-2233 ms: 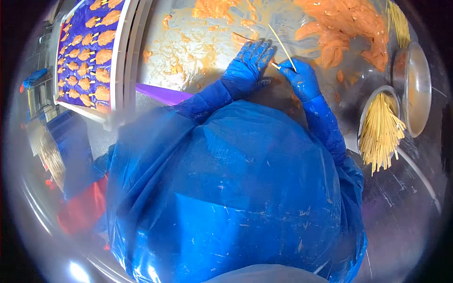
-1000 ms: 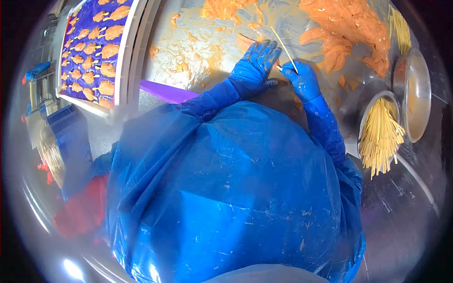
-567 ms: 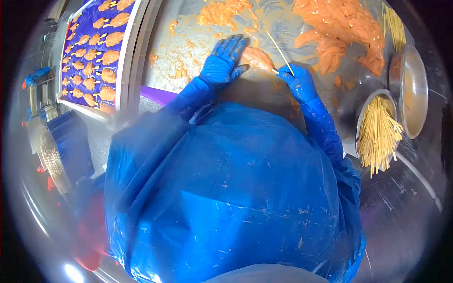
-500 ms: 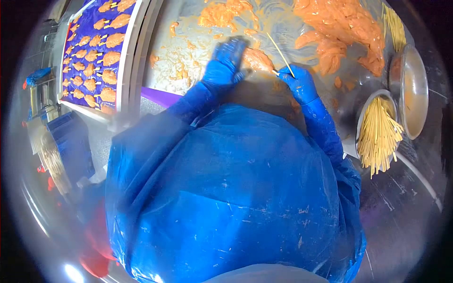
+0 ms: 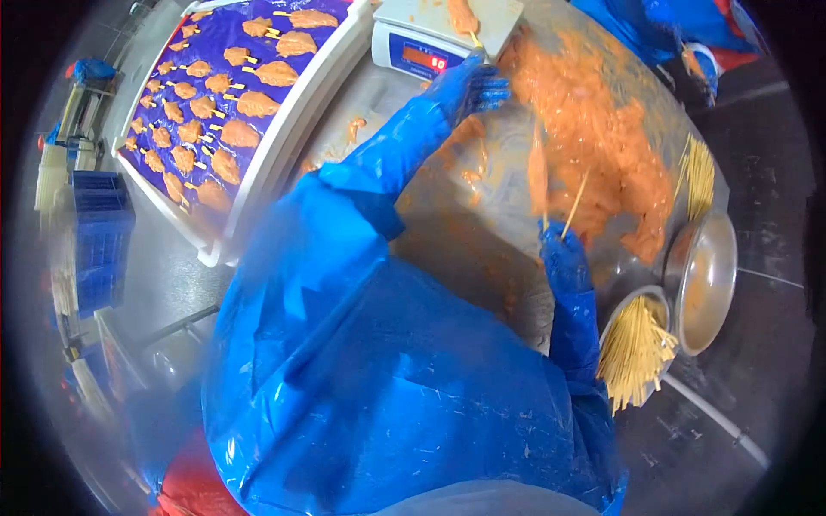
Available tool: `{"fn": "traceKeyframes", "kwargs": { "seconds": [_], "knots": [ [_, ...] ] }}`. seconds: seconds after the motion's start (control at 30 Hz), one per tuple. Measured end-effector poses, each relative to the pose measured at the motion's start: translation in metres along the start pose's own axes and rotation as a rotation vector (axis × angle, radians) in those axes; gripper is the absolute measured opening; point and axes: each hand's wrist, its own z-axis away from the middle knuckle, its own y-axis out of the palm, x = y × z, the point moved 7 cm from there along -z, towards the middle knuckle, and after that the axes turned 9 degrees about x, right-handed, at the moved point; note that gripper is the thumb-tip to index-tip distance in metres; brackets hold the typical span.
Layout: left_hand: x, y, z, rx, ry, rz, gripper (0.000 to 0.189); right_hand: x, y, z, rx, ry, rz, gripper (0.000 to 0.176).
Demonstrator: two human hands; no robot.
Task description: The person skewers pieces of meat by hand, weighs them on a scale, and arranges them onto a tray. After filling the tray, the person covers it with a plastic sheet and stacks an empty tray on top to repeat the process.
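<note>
My left hand [image 5: 483,86], in a blue glove, reaches to the front edge of the digital scale [image 5: 415,53]. Its thumb side meets the bare stick end of a meat skewer [image 5: 463,15] lying on the scale's plate; the exact grip is partly hidden. In my right hand [image 5: 566,258], also gloved in blue, are a second skewer [image 5: 539,176] covered with orange marinated meat and a bare wooden stick [image 5: 576,203]. Both point away from me, over the metal table. Beside them lies a large heap of marinated meat [image 5: 594,129].
At left, a white-rimmed tray [image 5: 297,142] with a purple liner holds rows of meat skewers. A bowl of sticks [image 5: 635,348] and a metal bowl [image 5: 707,284] stand at right, near a bundle of sticks [image 5: 699,176]. Another person's blue sleeve [image 5: 701,19] shows at top right.
My left hand has left the skewered meat and reached forward to the scale, now in view. My right hand keeps the meat skewer and bare stick, turned to point forward. The view has shifted.
</note>
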Motion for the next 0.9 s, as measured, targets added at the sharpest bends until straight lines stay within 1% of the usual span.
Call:
{"fn": "traceKeyframes", "kwargs": {
  "seconds": [0.03, 0.07, 0.1, 0.13, 0.17, 0.2, 0.27, 0.3, 0.33, 0.37, 0.4, 0.47, 0.5, 0.57, 0.6, 0.67, 0.7, 0.73, 0.8, 0.87, 0.9],
  "knots": [
    [-0.003, -0.003, -0.019, -0.011, -0.009, 0.032, 0.046, 0.014, -0.010, -0.015, -0.032, -0.046, 0.010, 0.021],
    [-0.001, -0.009, -0.035, -0.006, 0.000, 0.035, 0.046, 0.039, -0.009, -0.030, -0.082, -0.077, -0.002, 0.023],
    [0.001, -0.022, -0.048, -0.050, 0.072, -0.009, 0.039, 0.071, -0.002, -0.045, -0.131, -0.108, -0.017, 0.025],
    [-0.003, -0.028, -0.053, -0.095, 0.142, -0.054, 0.033, 0.097, 0.008, -0.063, -0.079, -0.147, -0.100, 0.021],
    [-0.015, -0.009, -0.030, -0.174, 0.171, -0.033, 0.025, 0.116, 0.017, -0.084, -0.026, -0.185, -0.184, 0.018],
    [-0.011, -0.014, -0.021, -0.172, 0.172, -0.036, 0.025, 0.128, 0.024, -0.110, -0.029, -0.236, -0.188, 0.020],
    [-0.009, -0.023, 0.001, 0.013, 0.253, -0.005, 0.025, 0.156, 0.048, -0.150, -0.033, -0.328, -0.201, 0.026],
    [-0.015, -0.017, 0.032, -0.101, 0.251, -0.074, 0.025, 0.176, 0.063, -0.162, -0.034, -0.371, -0.207, 0.029],
    [-0.021, -0.006, 0.070, -0.215, 0.250, -0.144, 0.026, 0.186, 0.074, -0.177, -0.005, -0.356, -0.207, 0.029],
    [-0.016, -0.012, 0.093, -0.274, 0.233, -0.157, 0.026, 0.192, 0.082, -0.191, 0.024, -0.341, -0.209, 0.030],
    [-0.008, -0.021, 0.116, -0.332, 0.216, -0.170, 0.027, 0.192, 0.085, -0.209, 0.024, -0.340, -0.217, 0.030],
    [0.012, -0.037, 0.164, -0.464, 0.211, -0.186, 0.028, 0.180, 0.089, -0.234, -0.015, -0.271, -0.187, 0.026],
    [0.027, -0.048, 0.182, -0.462, 0.203, -0.192, 0.028, 0.173, 0.086, -0.229, -0.019, -0.283, -0.201, 0.028],
    [0.061, -0.067, 0.214, -0.480, 0.089, -0.176, 0.034, 0.165, 0.078, -0.195, -0.057, -0.252, -0.176, 0.031],
    [0.063, -0.064, 0.226, -0.478, 0.075, -0.176, 0.034, 0.157, 0.071, -0.174, -0.093, -0.225, -0.146, 0.035],
    [0.088, -0.044, 0.242, -0.322, -0.179, 0.088, 0.040, 0.113, 0.045, -0.136, -0.060, -0.176, -0.292, 0.036],
    [0.099, -0.036, 0.249, -0.184, -0.269, 0.118, 0.039, 0.087, 0.024, -0.112, -0.077, -0.179, -0.268, 0.035],
    [0.101, -0.021, 0.250, -0.179, -0.285, 0.124, 0.039, 0.064, 0.006, -0.088, -0.088, -0.188, -0.244, 0.034],
    [0.111, 0.030, 0.243, -0.024, -0.451, -0.118, 0.035, 0.021, -0.015, -0.033, -0.212, -0.128, -0.383, 0.032],
    [0.127, 0.064, 0.198, 0.267, -0.237, -0.597, 0.030, -0.007, -0.033, 0.017, -0.407, -0.199, 0.048, 0.030],
    [0.113, 0.099, 0.174, 0.402, 0.450, -1.097, 0.030, -0.031, -0.039, 0.032, -0.415, -0.194, 0.043, 0.030]
  ]
}}
